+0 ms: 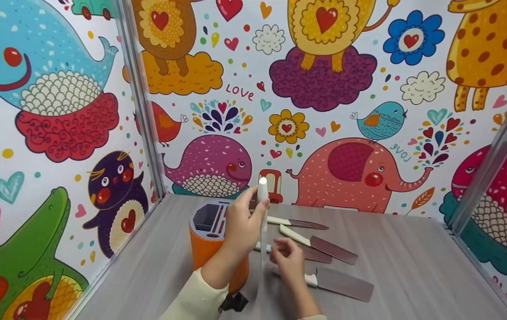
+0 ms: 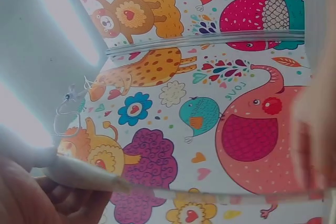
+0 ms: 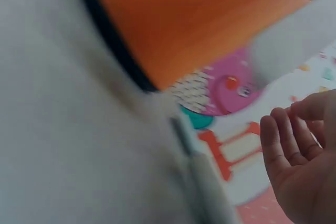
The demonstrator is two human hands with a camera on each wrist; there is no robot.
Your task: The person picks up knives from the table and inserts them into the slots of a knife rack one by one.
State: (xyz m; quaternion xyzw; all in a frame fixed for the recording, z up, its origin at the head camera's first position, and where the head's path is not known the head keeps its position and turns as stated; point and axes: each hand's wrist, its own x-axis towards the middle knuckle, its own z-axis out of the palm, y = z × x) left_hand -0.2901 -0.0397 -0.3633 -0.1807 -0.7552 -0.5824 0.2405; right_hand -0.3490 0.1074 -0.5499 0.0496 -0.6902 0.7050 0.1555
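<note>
My left hand [image 1: 244, 220] holds a knife by its white handle [image 1: 263, 191], thumb on one side and fingers on the other. Its blade points down and shows nearly edge-on in the head view. In the left wrist view the knife [image 2: 86, 176] stretches from my fingers toward the right. Just right of the blade hovers my right hand [image 1: 290, 260], fingers loosely bent with nothing held. The right wrist view also shows those relaxed fingers [image 3: 275, 140]. An orange knife block [image 1: 204, 253] with a grey slotted top stands left of the knife, partly hidden by my left forearm.
Several knives lie on the table right of my hands: a slim knife [image 1: 309, 224], a broader knife [image 1: 333, 250], one partly behind my right hand, and a cleaver [image 1: 344, 284] nearest me. A small black object [image 1: 235, 302] is by my left sleeve. Printed panels [image 1: 253, 102] wall the table.
</note>
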